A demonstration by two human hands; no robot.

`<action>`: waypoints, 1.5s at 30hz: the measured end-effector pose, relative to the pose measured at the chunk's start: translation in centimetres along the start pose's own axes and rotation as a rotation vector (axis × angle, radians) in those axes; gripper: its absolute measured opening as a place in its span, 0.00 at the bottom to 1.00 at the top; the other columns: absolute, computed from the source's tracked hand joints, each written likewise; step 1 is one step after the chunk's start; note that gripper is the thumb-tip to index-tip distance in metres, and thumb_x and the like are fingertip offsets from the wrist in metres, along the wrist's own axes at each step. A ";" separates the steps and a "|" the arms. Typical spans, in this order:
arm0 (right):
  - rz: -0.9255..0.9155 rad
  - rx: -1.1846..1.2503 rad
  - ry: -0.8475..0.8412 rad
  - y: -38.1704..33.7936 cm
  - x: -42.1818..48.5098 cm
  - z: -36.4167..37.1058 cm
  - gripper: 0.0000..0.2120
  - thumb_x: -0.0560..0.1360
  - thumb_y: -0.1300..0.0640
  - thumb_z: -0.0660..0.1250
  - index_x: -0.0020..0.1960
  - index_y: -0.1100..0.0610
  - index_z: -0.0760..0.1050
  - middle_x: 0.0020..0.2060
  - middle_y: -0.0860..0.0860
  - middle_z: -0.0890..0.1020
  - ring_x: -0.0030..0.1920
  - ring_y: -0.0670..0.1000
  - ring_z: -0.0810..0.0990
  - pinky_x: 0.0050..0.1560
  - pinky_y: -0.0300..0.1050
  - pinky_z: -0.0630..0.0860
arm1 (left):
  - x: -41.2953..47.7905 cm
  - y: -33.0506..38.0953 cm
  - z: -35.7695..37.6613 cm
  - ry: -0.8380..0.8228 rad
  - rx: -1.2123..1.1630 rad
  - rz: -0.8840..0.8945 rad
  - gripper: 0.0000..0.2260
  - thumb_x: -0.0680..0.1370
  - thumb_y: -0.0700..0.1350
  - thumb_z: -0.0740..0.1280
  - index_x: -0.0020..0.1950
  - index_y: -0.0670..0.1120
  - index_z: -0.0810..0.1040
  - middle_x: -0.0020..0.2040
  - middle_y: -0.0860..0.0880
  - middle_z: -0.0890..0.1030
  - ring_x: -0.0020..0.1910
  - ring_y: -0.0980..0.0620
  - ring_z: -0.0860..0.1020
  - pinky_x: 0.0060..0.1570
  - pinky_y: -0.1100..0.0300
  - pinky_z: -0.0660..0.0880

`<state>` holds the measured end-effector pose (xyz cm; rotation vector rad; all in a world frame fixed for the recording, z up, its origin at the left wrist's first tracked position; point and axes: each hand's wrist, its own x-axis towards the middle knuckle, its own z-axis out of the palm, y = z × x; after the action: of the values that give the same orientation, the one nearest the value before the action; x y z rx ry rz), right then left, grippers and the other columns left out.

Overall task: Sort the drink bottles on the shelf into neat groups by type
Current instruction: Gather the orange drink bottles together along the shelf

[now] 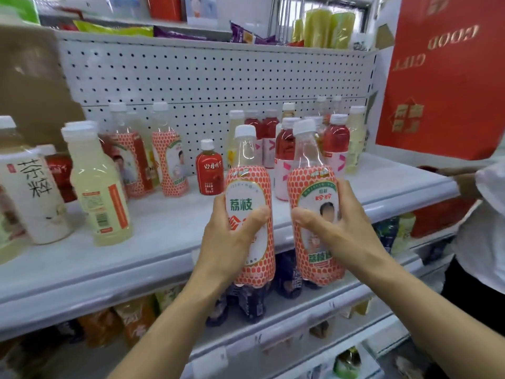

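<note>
My left hand grips one lychee soda bottle with an orange-dotted label and white cap. My right hand grips a second, matching lychee soda bottle. Both bottles are upright, side by side, held in front of the white shelf's front edge. Two more of the same bottles stand at the back left by the pegboard. A small red-labelled bottle stands alone mid-shelf. Red drink bottles with pink labels cluster at the back right. Pale yellow bottles and a white tea bottle stand at the left.
A red gift box hangs at the right. Another person in a white top stands at the right edge, with an arm reaching to the shelf. Lower shelves hold dark and orange bottles. A snack shelf runs above.
</note>
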<state>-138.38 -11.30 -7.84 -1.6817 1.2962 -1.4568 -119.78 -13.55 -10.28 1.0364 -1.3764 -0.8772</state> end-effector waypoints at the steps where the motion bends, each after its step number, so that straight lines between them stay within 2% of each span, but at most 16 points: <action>1: -0.011 0.007 0.003 0.3 1.1 -0.4 0.27 0.70 0.47 0.75 0.64 0.44 0.66 0.50 0.39 0.81 0.48 0.35 0.80 0.47 0.37 0.74 | 0.9 -0.1 0.6 0.010 -0.006 0.007 0.14 0.74 0.57 0.72 0.55 0.63 0.70 0.47 0.59 0.83 0.44 0.57 0.83 0.46 0.51 0.82; 4: -0.038 0.035 0.005 1.2 3.6 -0.8 0.29 0.67 0.45 0.75 0.64 0.44 0.66 0.49 0.37 0.81 0.49 0.35 0.80 0.45 0.33 0.73 | 2.9 -0.1 1.7 0.043 -0.026 0.007 0.14 0.75 0.56 0.72 0.55 0.62 0.70 0.48 0.58 0.83 0.45 0.57 0.83 0.45 0.53 0.82; 7: -0.048 0.065 -0.023 1.9 5.6 -0.4 0.33 0.64 0.40 0.73 0.65 0.45 0.65 0.51 0.39 0.81 0.49 0.35 0.80 0.46 0.35 0.73 | 4.2 0.0 2.0 0.070 -0.017 -0.003 0.14 0.74 0.55 0.71 0.56 0.61 0.71 0.48 0.58 0.83 0.44 0.56 0.84 0.46 0.52 0.83; 15: -0.069 0.165 -0.112 3.5 9.4 -0.3 0.32 0.65 0.41 0.73 0.64 0.47 0.66 0.50 0.39 0.81 0.50 0.38 0.81 0.48 0.38 0.77 | 6.4 0.3 3.7 0.125 0.012 -0.008 0.15 0.75 0.55 0.71 0.59 0.58 0.71 0.51 0.51 0.83 0.45 0.51 0.85 0.44 0.48 0.84; 20: -0.087 0.176 -0.115 4.8 11.2 -3.4 0.30 0.65 0.43 0.73 0.63 0.48 0.67 0.50 0.41 0.82 0.49 0.39 0.82 0.46 0.37 0.76 | 7.6 0.3 6.4 0.147 0.023 0.017 0.15 0.75 0.54 0.71 0.58 0.58 0.71 0.48 0.55 0.83 0.44 0.55 0.84 0.43 0.53 0.83; 24: -0.105 0.147 -0.098 6.2 12.7 -7.5 0.30 0.64 0.42 0.73 0.62 0.45 0.67 0.48 0.36 0.81 0.48 0.37 0.81 0.41 0.32 0.76 | 8.3 0.9 10.4 0.138 0.004 0.061 0.21 0.70 0.59 0.72 0.59 0.57 0.71 0.48 0.58 0.83 0.45 0.55 0.84 0.42 0.57 0.82; 26: -0.102 0.135 -0.072 7.0 13.8 -10.0 0.28 0.65 0.42 0.75 0.60 0.43 0.67 0.47 0.36 0.81 0.47 0.37 0.81 0.44 0.35 0.76 | 8.7 1.1 12.9 0.129 0.001 0.069 0.21 0.70 0.60 0.74 0.59 0.59 0.71 0.49 0.57 0.83 0.46 0.55 0.84 0.42 0.56 0.83; 29: -0.106 0.121 -0.010 8.4 15.6 -13.8 0.28 0.67 0.44 0.76 0.61 0.44 0.67 0.49 0.42 0.81 0.48 0.39 0.81 0.47 0.42 0.77 | 9.5 1.1 16.6 0.124 0.005 0.081 0.19 0.69 0.59 0.70 0.57 0.60 0.71 0.49 0.56 0.83 0.46 0.54 0.84 0.43 0.56 0.83; 32: -0.103 0.129 0.069 10.2 17.8 -17.3 0.27 0.70 0.49 0.74 0.64 0.48 0.65 0.52 0.43 0.79 0.50 0.41 0.81 0.48 0.43 0.76 | 10.2 1.3 20.3 0.111 0.002 0.095 0.20 0.69 0.58 0.71 0.59 0.57 0.71 0.48 0.55 0.83 0.44 0.54 0.84 0.40 0.59 0.82; 35: -0.071 0.151 0.141 12.4 20.3 -20.4 0.26 0.73 0.52 0.73 0.64 0.49 0.63 0.54 0.44 0.78 0.53 0.43 0.79 0.50 0.46 0.75 | 10.8 1.4 23.5 0.105 -0.006 0.102 0.19 0.69 0.58 0.71 0.57 0.59 0.71 0.47 0.55 0.83 0.44 0.54 0.84 0.39 0.61 0.81; 38: -0.043 0.123 0.147 15.1 23.0 -22.7 0.29 0.73 0.53 0.74 0.67 0.49 0.60 0.54 0.43 0.76 0.53 0.41 0.77 0.51 0.47 0.72 | 11.4 1.3 26.1 0.122 0.012 0.112 0.23 0.65 0.63 0.71 0.56 0.59 0.71 0.48 0.56 0.82 0.44 0.55 0.84 0.39 0.60 0.81; 40: -0.020 0.099 0.134 16.8 24.6 -23.5 0.33 0.73 0.54 0.74 0.69 0.49 0.58 0.58 0.46 0.76 0.55 0.45 0.77 0.54 0.48 0.71 | 11.8 1.1 27.6 0.137 0.030 0.115 0.25 0.64 0.64 0.71 0.57 0.58 0.70 0.48 0.58 0.82 0.44 0.56 0.83 0.39 0.61 0.80; 45: 0.036 0.084 0.121 19.8 28.8 -24.2 0.37 0.72 0.54 0.75 0.72 0.49 0.54 0.63 0.50 0.72 0.61 0.51 0.73 0.57 0.49 0.69 | 12.9 1.1 30.8 0.128 0.079 0.097 0.20 0.69 0.58 0.71 0.57 0.59 0.69 0.48 0.62 0.81 0.44 0.60 0.82 0.39 0.65 0.79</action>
<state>-169.04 -40.75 -7.18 -1.5300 1.3022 -1.5901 -150.09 -27.31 -7.26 1.0583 -1.3503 -0.6778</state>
